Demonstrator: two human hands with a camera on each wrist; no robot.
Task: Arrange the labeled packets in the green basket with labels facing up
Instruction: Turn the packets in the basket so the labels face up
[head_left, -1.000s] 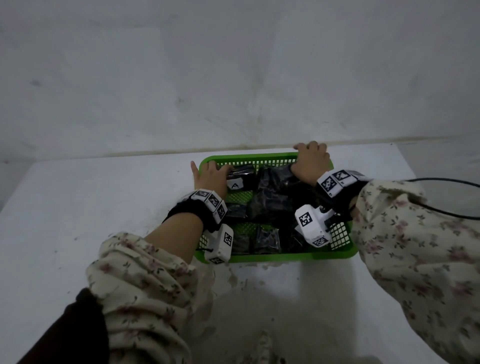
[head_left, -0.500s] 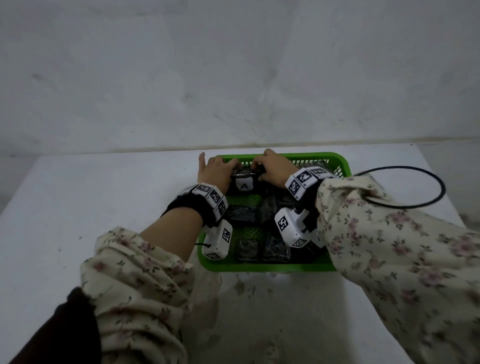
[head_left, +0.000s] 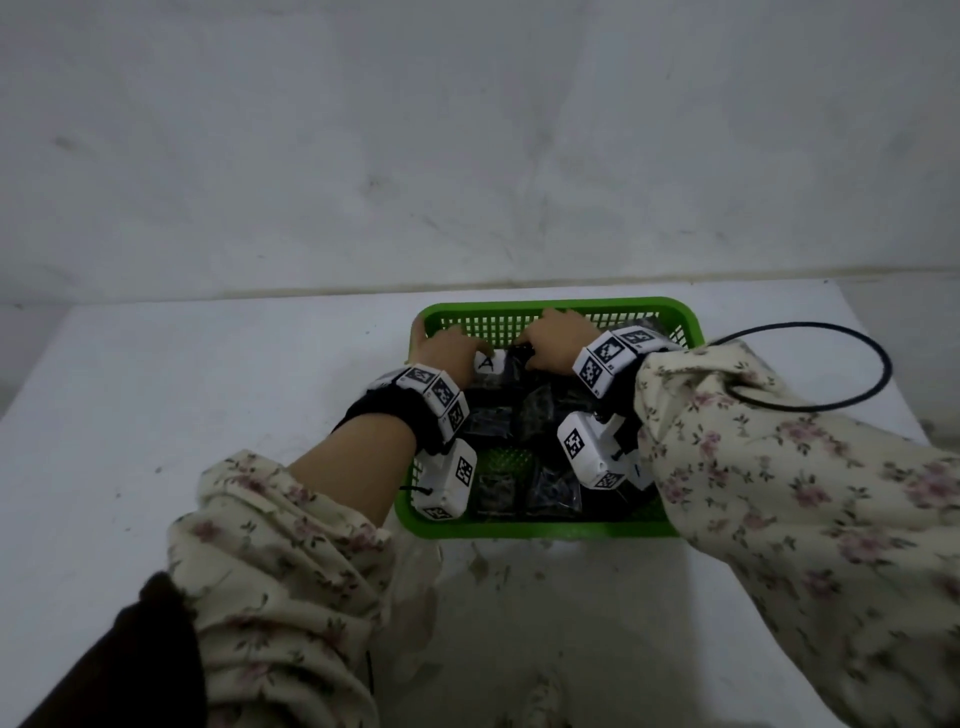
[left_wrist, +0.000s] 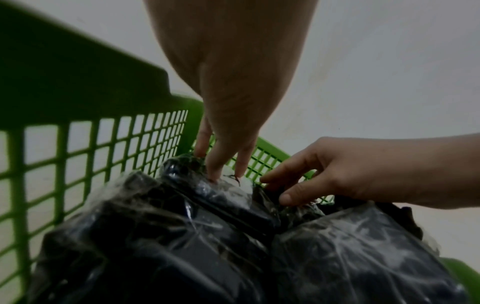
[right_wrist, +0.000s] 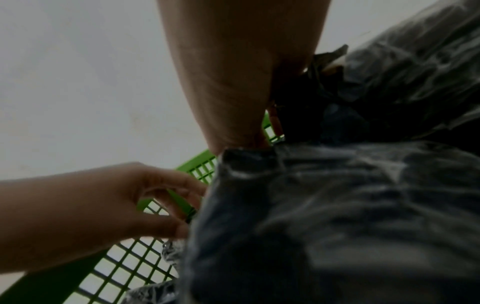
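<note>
The green basket (head_left: 545, 530) stands on the white table, filled with several dark packets wrapped in clear plastic (head_left: 540, 410). One packet at the far left corner shows a white label marked A (head_left: 488, 362), facing up. My left hand (head_left: 449, 343) rests on it, its straight fingertips (left_wrist: 215, 174) pressing beside the label (left_wrist: 233, 182). Just right of it, my right hand (head_left: 558, 335) reaches in, index finger and thumb (left_wrist: 285, 198) pinching the edge of the neighbouring dark packet (right_wrist: 324, 205). The right wrist view shows those fingers tucked behind that packet's top edge.
A black cable (head_left: 878, 374) loops over the table to the right of the basket. The white table (head_left: 208, 389) ends at a pale wall (head_left: 467, 156) just behind the basket. The mesh wall (left_wrist: 103, 144) stands close to the left of my left hand.
My right hand left the basket's far right rim, moved left beside my left hand and took hold of the packet next to A. The left hand stayed at packet A.
</note>
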